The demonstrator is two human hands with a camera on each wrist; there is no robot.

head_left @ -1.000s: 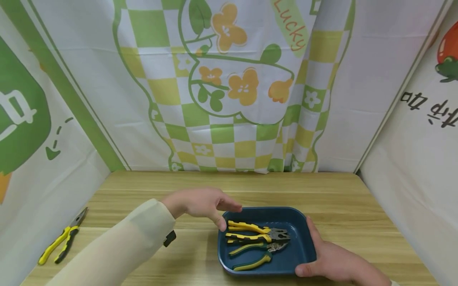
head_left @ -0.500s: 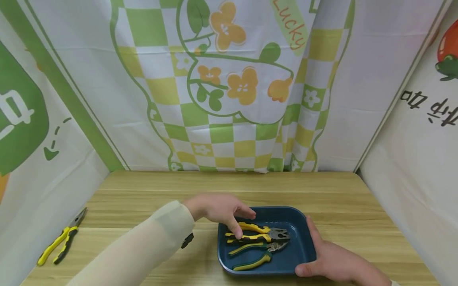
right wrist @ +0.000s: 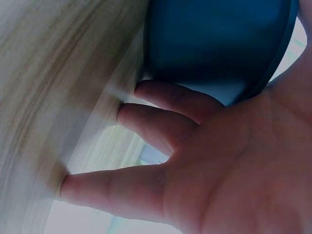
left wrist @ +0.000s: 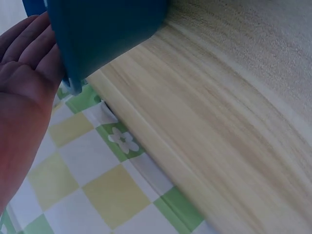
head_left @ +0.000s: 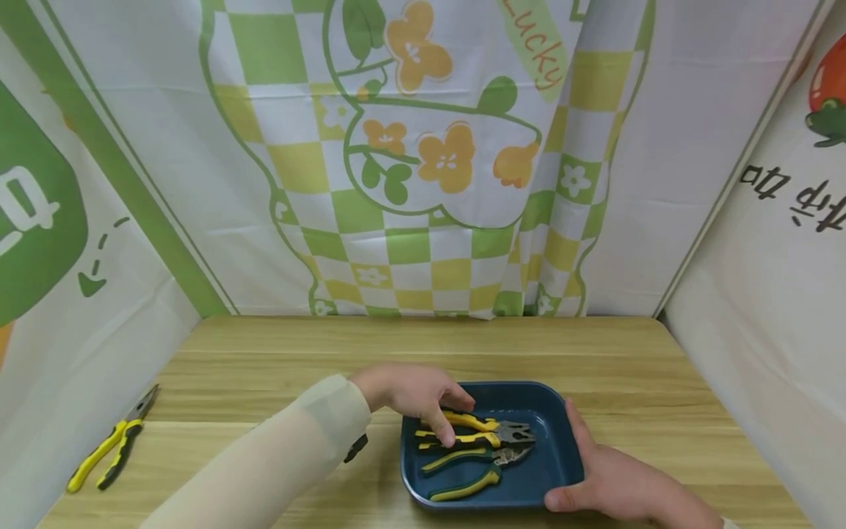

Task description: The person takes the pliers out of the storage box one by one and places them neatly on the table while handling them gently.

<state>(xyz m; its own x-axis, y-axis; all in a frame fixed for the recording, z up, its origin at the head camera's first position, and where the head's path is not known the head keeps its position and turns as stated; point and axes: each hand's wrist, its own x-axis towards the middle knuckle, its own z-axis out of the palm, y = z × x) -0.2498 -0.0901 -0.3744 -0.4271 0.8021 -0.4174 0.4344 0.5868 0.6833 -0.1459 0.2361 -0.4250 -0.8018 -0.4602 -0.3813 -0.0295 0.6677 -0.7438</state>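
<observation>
Inside the blue tray (head_left: 557, 448), the yellow-and-black pliers (head_left: 492, 425) lie lengthwise, handles beneath our nearer left hand (head_left: 421, 399) at the tray's left end; that grip looks released. Our right hand (head_left: 598, 474), straight-fingered, braces the tray's right end.

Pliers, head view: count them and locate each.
3: yellow-and-black long-nosed pliers at left on the wooden table; yellow-and-black blunt-nosed pliers and green-and-yellow pliers inside the blue rectangular tray. The left hand could hide more.
</observation>
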